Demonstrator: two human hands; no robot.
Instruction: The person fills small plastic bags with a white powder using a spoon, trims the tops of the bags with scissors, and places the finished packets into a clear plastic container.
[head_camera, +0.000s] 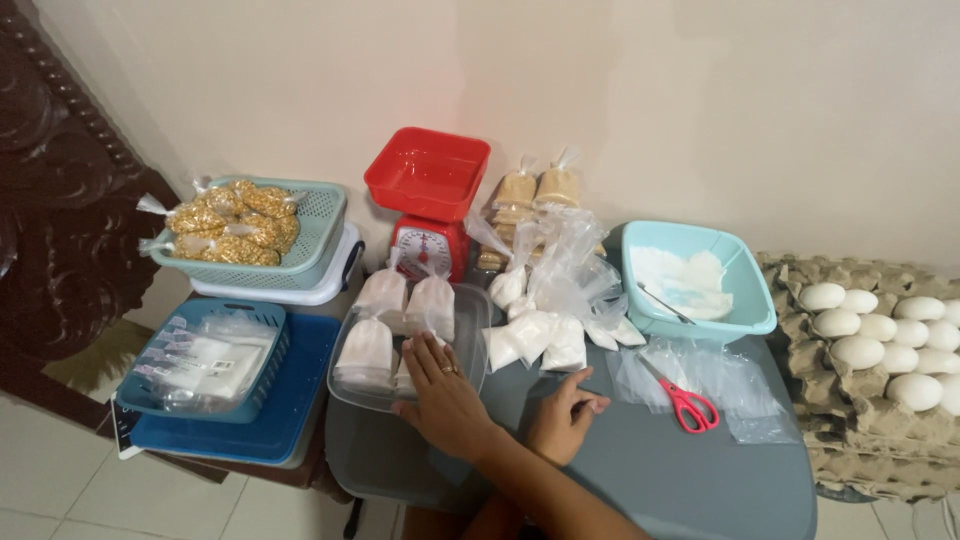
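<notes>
My left hand lies flat, fingers spread, on small tied bags of white powder packed in a clear plastic tray; a ring is on one finger. My right hand rests loosely curled on the grey table just right of the tray, and nothing shows in it. More filled white bags lie in a loose heap beside empty clear bags. A teal bowl holds white powder and a metal spoon.
A red kitchen scale stands at the back, bags of brown powder next to it. Red scissors lie on flat plastic bags. A teal basket holds golden snack bags; a blue basket holds small packets. Cartons of white eggs are at right.
</notes>
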